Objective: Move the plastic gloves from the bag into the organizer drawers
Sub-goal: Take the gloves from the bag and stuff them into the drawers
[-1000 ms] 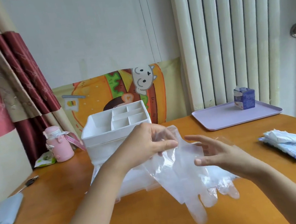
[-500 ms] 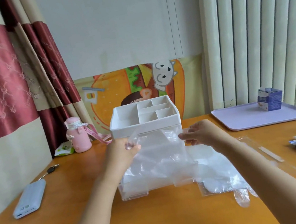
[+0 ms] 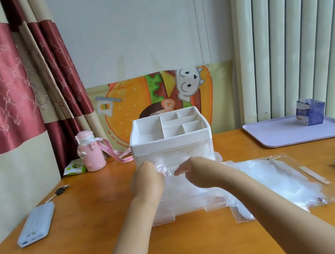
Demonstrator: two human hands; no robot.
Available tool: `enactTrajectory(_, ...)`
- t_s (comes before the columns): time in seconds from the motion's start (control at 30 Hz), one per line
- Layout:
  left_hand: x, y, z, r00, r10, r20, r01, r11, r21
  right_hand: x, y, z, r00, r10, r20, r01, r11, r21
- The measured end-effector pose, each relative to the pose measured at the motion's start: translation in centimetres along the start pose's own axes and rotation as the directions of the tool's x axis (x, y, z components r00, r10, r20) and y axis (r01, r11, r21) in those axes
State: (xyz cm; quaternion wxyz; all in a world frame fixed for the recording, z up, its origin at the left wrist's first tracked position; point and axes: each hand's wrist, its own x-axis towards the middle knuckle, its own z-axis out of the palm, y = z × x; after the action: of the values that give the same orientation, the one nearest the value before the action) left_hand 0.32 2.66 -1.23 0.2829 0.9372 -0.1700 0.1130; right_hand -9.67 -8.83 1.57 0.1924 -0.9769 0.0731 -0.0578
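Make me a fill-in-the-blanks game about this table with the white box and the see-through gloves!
1. The small bottle left of the white plastic organizer is ____.
2. The little blue cardboard box stands on a flat lilac ____.
3. The left hand and right hand hold a clear plastic glove over the organizer's pulled-out ____.

Missing words: pink; tray; drawer.
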Motion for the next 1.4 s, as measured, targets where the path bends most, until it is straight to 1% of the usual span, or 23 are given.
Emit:
enactTrajectory(0.07, 0.0, -0.2, 0.1, 1.0, 0.01, 0.011, -0.011, 0.998, 0.063, 1.0, 0.4, 1.1, 0.99, 0.069, 0.125, -0.059, 0.994, -0.087)
enactTrajectory(0.1, 0.0, -0.3, 0.1, 1.0, 0.021, 0.015, -0.022, 0.994, 0.109, 1.5, 0.5, 1.7, 0.984, 0.101, 0.15, -0.084, 0.99, -0.116)
enactTrajectory(0.23, 0.3, -0.4, -0.2, 0.999, 0.032, 0.007, -0.033, 0.969, 0.243, 2.3, 0.6, 3.1, 0.985, 0.13, 0.116, -0.117, 0.986, -0.114)
enactTrajectory(0.3, 0.0, -0.2, -0.5, 0.999, 0.038, -0.029, -0.029, 0.958, 0.286, 2.6, 0.5, 3.3, 0.982, 0.139, 0.128, -0.124, 0.985, -0.121)
enactTrajectory(0.4, -0.6, 0.0, -0.9, 0.978, 0.149, -0.149, -0.094, 0.942, 0.321, 3.0, 0.6, 3.4, 0.977, 0.161, 0.138, -0.139, 0.978, -0.154)
enactTrajectory(0.43, -0.9, 0.0, -1.0, 0.964, 0.19, -0.188, -0.126, 0.943, 0.308, 3.1, 0.6, 3.3, 0.977, 0.167, 0.135, -0.145, 0.976, -0.161)
enactTrajectory(0.47, -1.3, 0.2, -1.3, 0.96, 0.211, -0.187, -0.159, 0.952, 0.262, 3.2, 0.7, 3.3, 0.975, 0.177, 0.136, -0.154, 0.974, -0.164)
enactTrajectory(0.53, -1.8, 0.8, -1.6, 0.971, 0.218, -0.102, -0.199, 0.965, 0.173, 3.6, 0.7, 3.3, 0.971, 0.193, 0.143, -0.167, 0.971, -0.173)
enactTrajectory(0.63, -1.4, 1.5, -1.0, 0.97, 0.207, 0.125, -0.225, 0.963, 0.149, 4.2, 1.0, 3.5, 0.964, 0.224, 0.143, -0.193, 0.961, -0.2)
enactTrajectory(0.73, -1.1, 1.7, -0.4, 0.936, 0.151, 0.317, -0.208, 0.966, 0.152, 4.4, 1.1, 3.8, 0.959, 0.256, 0.123, -0.217, 0.941, -0.26)
enactTrajectory(0.8, -0.9, 1.5, 0.1, 0.896, 0.095, 0.433, -0.197, 0.961, 0.195, 4.2, 1.2, 4.0, 0.949, 0.289, 0.128, -0.248, 0.932, -0.264)
enactTrajectory(0.83, -0.9, 1.4, 0.3, 0.881, 0.06, 0.47, -0.184, 0.957, 0.223, 4.1, 1.2, 4.1, 0.941, 0.305, 0.143, -0.264, 0.931, -0.251)
enactTrajectory(0.93, -0.6, 1.2, 1.0, 0.871, -0.023, 0.492, -0.14, 0.946, 0.293, 4.2, 1.3, 4.0, 0.913, 0.352, 0.206, -0.317, 0.93, -0.184)
enactTrajectory(1.0, -0.5, 1.3, 1.3, 0.869, -0.063, 0.49, -0.105, 0.946, 0.308, 4.4, 1.5, 3.9, 0.909, 0.342, 0.238, -0.313, 0.938, -0.151)
enactTrajectory(1.07, -0.3, 1.5, 1.4, 0.885, -0.067, 0.461, -0.061, 0.964, 0.258, 4.7, 1.7, 4.0, 0.91, 0.335, 0.245, -0.316, 0.942, -0.115)
enactTrajectory(1.17, -0.1, 1.6, 1.2, 0.902, -0.059, 0.428, -0.002, 0.99, 0.141, 4.7, 2.1, 4.1, 0.886, 0.386, 0.256, -0.389, 0.92, -0.041)
enactTrajectory(1.27, -0.1, 1.5, 0.9, 0.887, -0.039, 0.46, 0.007, 0.997, 0.072, 4.5, 2.1, 3.9, 0.889, 0.389, 0.24, -0.39, 0.92, -0.046)
enactTrajectory(1.3, -0.3, 1.4, 0.8, 0.878, -0.04, 0.478, 0.003, 0.997, 0.079, 4.4, 2.0, 3.9, 0.892, 0.385, 0.238, -0.379, 0.923, -0.071)
enactTrajectory(1.4, -0.8, 1.1, 0.3, 0.878, -0.013, 0.479, -0.04, 0.994, 0.099, 4.6, 2.0, 4.1, 0.893, 0.381, 0.24, -0.354, 0.923, -0.149)
